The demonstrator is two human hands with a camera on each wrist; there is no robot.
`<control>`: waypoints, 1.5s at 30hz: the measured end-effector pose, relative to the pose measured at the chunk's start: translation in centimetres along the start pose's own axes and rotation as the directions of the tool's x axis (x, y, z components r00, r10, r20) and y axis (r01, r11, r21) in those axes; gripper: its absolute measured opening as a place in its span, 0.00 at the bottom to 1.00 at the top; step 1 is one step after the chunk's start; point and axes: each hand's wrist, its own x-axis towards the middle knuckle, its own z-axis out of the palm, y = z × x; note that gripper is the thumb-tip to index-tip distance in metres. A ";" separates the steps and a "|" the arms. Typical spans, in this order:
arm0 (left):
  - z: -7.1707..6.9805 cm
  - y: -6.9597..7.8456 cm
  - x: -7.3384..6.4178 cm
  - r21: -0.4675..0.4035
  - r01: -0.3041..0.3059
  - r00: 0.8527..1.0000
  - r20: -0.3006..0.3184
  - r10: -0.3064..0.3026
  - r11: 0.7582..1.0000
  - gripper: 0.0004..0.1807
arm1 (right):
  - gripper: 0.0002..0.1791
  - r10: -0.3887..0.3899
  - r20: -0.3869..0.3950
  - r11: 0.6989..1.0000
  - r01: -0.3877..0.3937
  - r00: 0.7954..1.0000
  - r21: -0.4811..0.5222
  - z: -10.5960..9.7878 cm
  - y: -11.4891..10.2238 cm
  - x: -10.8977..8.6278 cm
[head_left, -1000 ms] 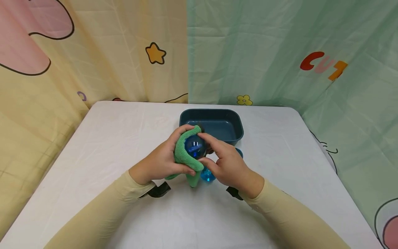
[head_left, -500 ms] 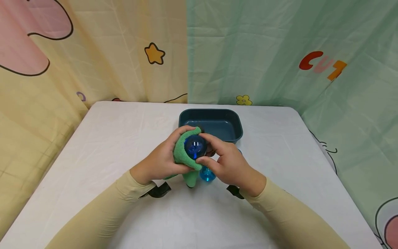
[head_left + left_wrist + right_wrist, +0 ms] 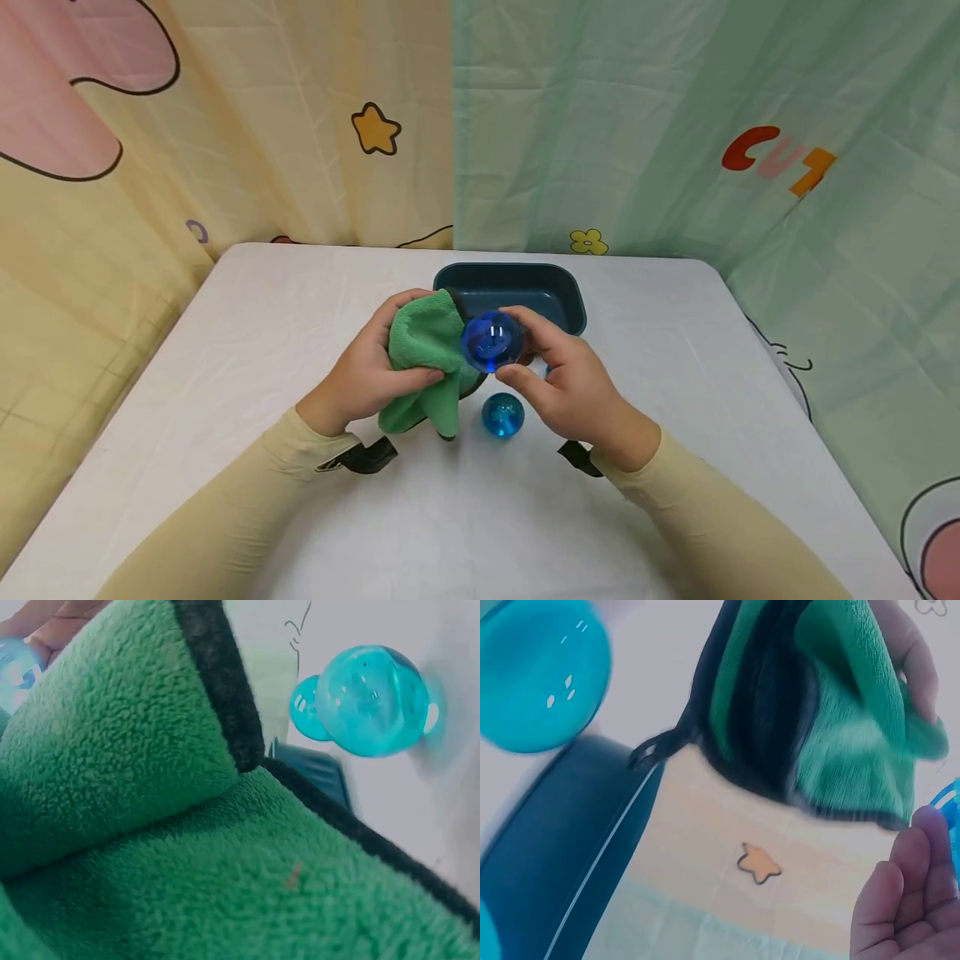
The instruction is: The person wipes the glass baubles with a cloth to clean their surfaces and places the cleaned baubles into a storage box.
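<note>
In the head view my left hand [image 3: 360, 371] grips a bunched green cloth [image 3: 427, 337] with dark edging, thumb over its front. My right hand [image 3: 573, 387] holds a clear deep-blue ball [image 3: 492, 342] between thumb and fingers, just right of the cloth. Below them a light-blue ball [image 3: 502, 415] sits on the table. Another light-blue ball is mostly hidden behind my right hand; the left wrist view has both, a nearer ball [image 3: 371, 701] and a farther ball [image 3: 309, 709]. In the right wrist view the cloth [image 3: 855, 727] hangs from the left fingers [image 3: 911, 656].
A dark blue rectangular tray [image 3: 517, 273] stands behind my hands, partly covered by them. White cloth covers the table [image 3: 300, 292]. Printed curtains [image 3: 637, 108] hang behind its far edge.
The cloth was wrapped round the deep-blue ball; now the ball is out of it in my right hand. My left hand has moved left with the cloth, uncovering the light-blue ball below.
</note>
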 end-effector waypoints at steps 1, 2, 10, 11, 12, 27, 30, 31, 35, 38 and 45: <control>-0.3 0.0 -0.1 -0.004 0.008 1.000 -0.011 -0.008 1.000 0.47 | 0.30 0.002 0.007 1.000 -0.002 1.000 -0.005 -0.2 0.2 0.1; -0.5 -0.1 -0.2 -0.001 0.014 1.000 -0.018 -0.014 1.000 0.47 | 0.31 0.008 0.016 1.000 -0.008 1.000 -0.007 -0.5 0.4 0.2; -2.6 -0.3 -1.5 0.082 0.043 0.998 -0.055 -0.038 0.996 0.48 | 0.29 0.144 0.070 0.981 -0.133 0.987 -0.143 -2.6 2.4 2.1; -2.9 -0.4 -1.7 0.094 0.047 0.997 -0.063 -0.041 0.995 0.48 | 0.29 0.168 0.078 0.973 -0.153 0.983 -0.172 -2.8 2.7 2.5; -3.2 -0.4 -1.9 0.105 0.050 0.997 -0.072 -0.042 0.993 0.48 | 0.30 0.193 0.086 0.964 -0.172 0.977 -0.205 -3.0 3.0 2.9; -4.9 -0.7 -2.8 0.164 0.070 0.989 -0.141 -0.047 0.984 0.48 | 0.38 0.492 0.350 0.768 -0.208 0.797 -0.606 -3.5 8.5 11.3; -5.0 -0.7 -2.9 0.168 0.075 0.987 -0.152 -0.049 0.983 0.47 | 0.35 0.511 0.395 0.759 -0.185 0.763 -0.625 -2.7 8.9 12.7; -5.0 -0.7 -2.9 0.167 0.075 0.987 -0.156 -0.049 0.983 0.47 | 0.35 0.516 0.410 0.756 -0.176 0.752 -0.630 -2.4 9.0 13.2; -5.0 -0.7 -2.9 0.157 0.074 0.985 -0.167 -0.047 0.985 0.47 | 0.36 0.527 0.461 0.742 -0.123 0.714 -0.659 -1.1 9.8 14.7; -4.9 -0.7 -2.9 0.144 0.069 0.985 -0.168 -0.044 0.987 0.47 | 0.37 0.544 0.485 0.725 -0.093 0.685 -0.682 -0.1 10.6 15.6; -4.7 -0.7 -3.1 0.146 0.085 0.983 -0.175 -0.059 0.986 0.46 | 0.36 0.533 0.545 0.717 -0.002 0.647 -0.698 2.1 12.2 16.5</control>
